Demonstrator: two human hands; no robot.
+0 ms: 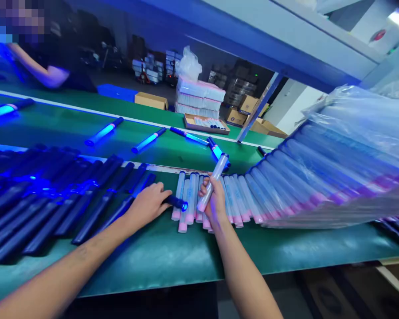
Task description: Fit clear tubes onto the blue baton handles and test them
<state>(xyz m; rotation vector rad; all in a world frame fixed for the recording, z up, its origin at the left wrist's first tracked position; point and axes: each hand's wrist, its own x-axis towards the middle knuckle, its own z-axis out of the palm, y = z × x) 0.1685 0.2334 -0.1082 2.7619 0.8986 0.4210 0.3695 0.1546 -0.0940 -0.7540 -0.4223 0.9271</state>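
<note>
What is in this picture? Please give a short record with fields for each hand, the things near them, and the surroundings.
left hand: left hand closed on a dark tube with a glowing blue tip
right hand: right hand grips a clear tube with a pink end, tilted up
left of hands: rows of dark blue sticks
right of hands: fanned clear tubes, more under a plastic sheet
surface: green bench
beyond: green belt with glowing sticks; another person's arm
</note>
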